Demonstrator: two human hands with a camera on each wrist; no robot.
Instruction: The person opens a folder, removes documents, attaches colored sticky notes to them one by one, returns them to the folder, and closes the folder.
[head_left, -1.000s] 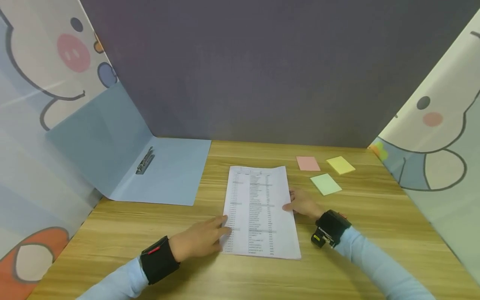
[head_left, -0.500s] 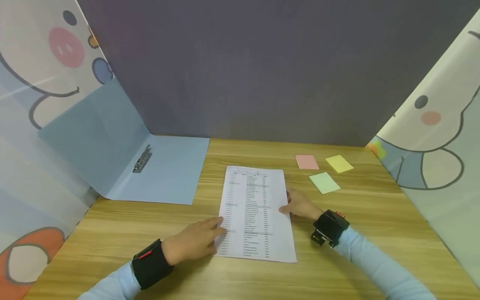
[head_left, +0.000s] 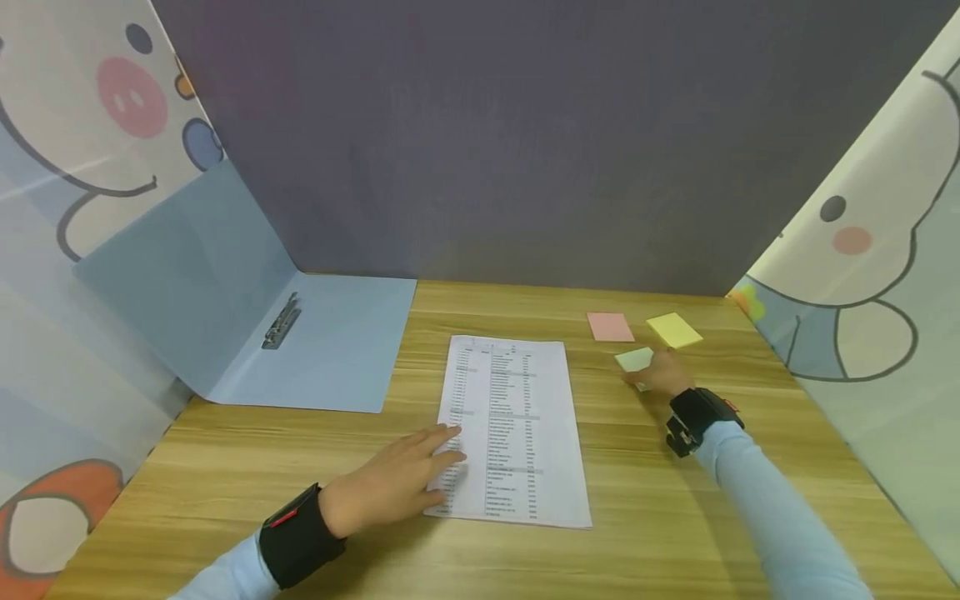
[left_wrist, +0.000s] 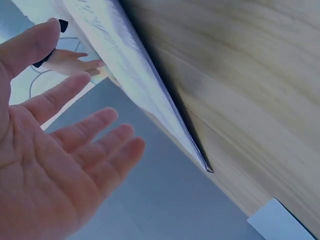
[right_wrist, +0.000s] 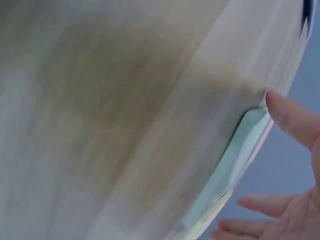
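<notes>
Currently, the step in hand is judged to be taking hold of the light green sticky-note pad (head_left: pixel 633 359), with the right hand (head_left: pixel 667 373) poised over it at two o'clock from the printed sheets (head_left: pixel 510 417). Recommended practice: set thumb and fingertips against opposite edges, low to the wood-grain table (head_left: pixel 285 450), and close evenly, so that the full pad comes together and no top leaf peels or creases. Keep the fingers clear of the pink sticky-note pad (head_left: pixel 611 327), near eleven o'clock from the green one, and the yellow sticky-note pad (head_left: pixel 675 330), near two. The left hand (head_left: pixel 393 483) should bear only lightly, as loose pages would likely skew under a push.

Condition of hands: right, thumb and fingers extended and well parted in its wrist view, no firm hold evident; that view is blurred, so contact with the pad cannot be confirmed. Left, at eight o'clock from the sheets' middle, fingers relaxed and spread over their edge, gripping nothing.

Condition of items: the green pad is thin, pale and plain, on the table, partly hidden by the hand. The sheets form a white stack with columns of unreadably small print and grey bands. At ten o'clock from them is the light blue file folder (head_left: pixel 345 354), its cover raised at an angle, a metal clip (head_left: pixel 279 327) near the spine.
</notes>
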